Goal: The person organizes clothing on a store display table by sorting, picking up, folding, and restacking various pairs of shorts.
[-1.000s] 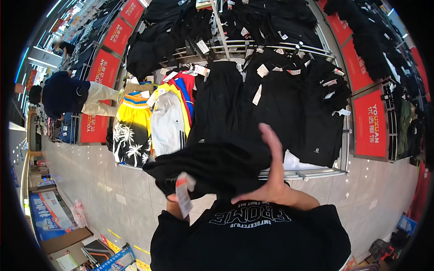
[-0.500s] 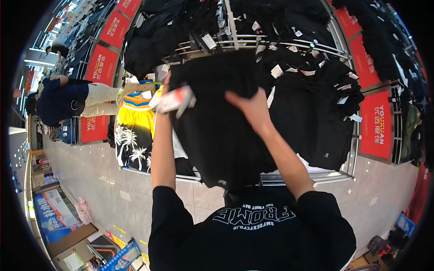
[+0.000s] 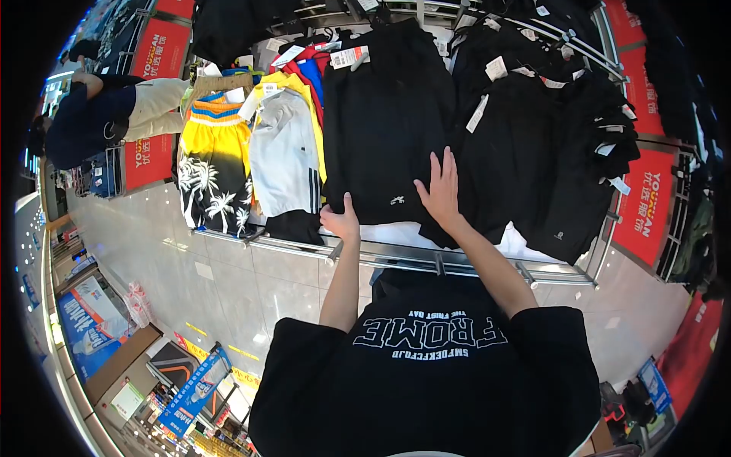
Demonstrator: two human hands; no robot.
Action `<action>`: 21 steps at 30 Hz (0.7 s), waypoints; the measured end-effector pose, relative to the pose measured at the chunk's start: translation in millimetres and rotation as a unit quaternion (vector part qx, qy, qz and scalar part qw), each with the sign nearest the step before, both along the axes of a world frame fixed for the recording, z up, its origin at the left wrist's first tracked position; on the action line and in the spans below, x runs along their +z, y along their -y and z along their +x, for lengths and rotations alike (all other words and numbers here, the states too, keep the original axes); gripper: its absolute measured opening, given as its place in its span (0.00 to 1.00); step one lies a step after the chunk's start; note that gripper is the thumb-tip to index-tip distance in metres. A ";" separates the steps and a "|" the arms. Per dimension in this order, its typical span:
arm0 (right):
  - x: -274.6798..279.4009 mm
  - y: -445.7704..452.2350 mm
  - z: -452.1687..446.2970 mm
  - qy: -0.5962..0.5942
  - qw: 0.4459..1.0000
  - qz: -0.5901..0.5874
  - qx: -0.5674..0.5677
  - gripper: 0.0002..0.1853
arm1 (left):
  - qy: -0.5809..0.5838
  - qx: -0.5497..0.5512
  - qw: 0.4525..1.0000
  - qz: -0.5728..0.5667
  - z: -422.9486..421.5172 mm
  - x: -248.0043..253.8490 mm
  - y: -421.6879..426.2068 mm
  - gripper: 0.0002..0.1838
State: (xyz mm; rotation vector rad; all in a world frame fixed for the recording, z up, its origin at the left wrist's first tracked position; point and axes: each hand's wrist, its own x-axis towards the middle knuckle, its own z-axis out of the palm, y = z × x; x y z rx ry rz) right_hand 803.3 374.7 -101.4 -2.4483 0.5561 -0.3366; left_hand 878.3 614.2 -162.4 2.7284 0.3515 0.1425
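Note:
A pair of black shorts [image 3: 388, 122] with a small white logo and a white-and-red tag lies flat on the display rack. My left hand [image 3: 340, 218] is at its lower left corner, fingers curled around the hem and thumb up. Flat on the lower right side of the shorts rests my right hand [image 3: 442, 189], its fingers stretched out. Grey shorts [image 3: 282, 156] with black side stripes lie to the left, beside yellow-and-black palm-print shorts [image 3: 217, 152]. More black shorts [image 3: 525, 160] with white tags lie on the right.
A metal rail [image 3: 388, 255] runs along the rack's front edge, close to my body. At the left, a person [image 3: 91, 118] in a dark top stands by other racks. Red signs [image 3: 646, 194] flank the display. Boxes and a blue sign [image 3: 194, 388] are at the lower left.
The black shorts, held up in both hands before, now lie on the rack. My left hand has moved down to the hem; my right hand now lies flat on the cloth.

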 end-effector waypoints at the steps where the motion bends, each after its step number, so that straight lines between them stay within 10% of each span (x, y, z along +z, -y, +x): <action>1: 3.3 -4.8 -7.4 0.001 1.000 0.003 -0.006 0.39 | -0.041 0.049 0.986 -0.154 -4.2 -7.2 0.2 0.39; 6: 3.9 -21.3 -47.2 -0.044 0.998 0.045 -0.010 0.38 | -0.256 0.085 0.777 -0.569 4.2 17.0 6.9 0.38; 12: -5.1 -13.1 -86.5 -0.140 0.973 0.169 0.066 0.28 | -0.239 0.082 0.703 -0.664 19.3 16.1 3.5 0.23; 18: 20.5 16.4 -123.7 -0.184 0.930 0.302 0.102 0.14 | -0.181 0.100 0.838 -0.505 31.8 -11.4 -39.4 0.28; 21: 2.8 25.0 -160.7 -0.048 0.995 0.077 0.032 0.15 | -0.184 0.124 0.967 -0.125 21.9 14.3 -17.4 0.42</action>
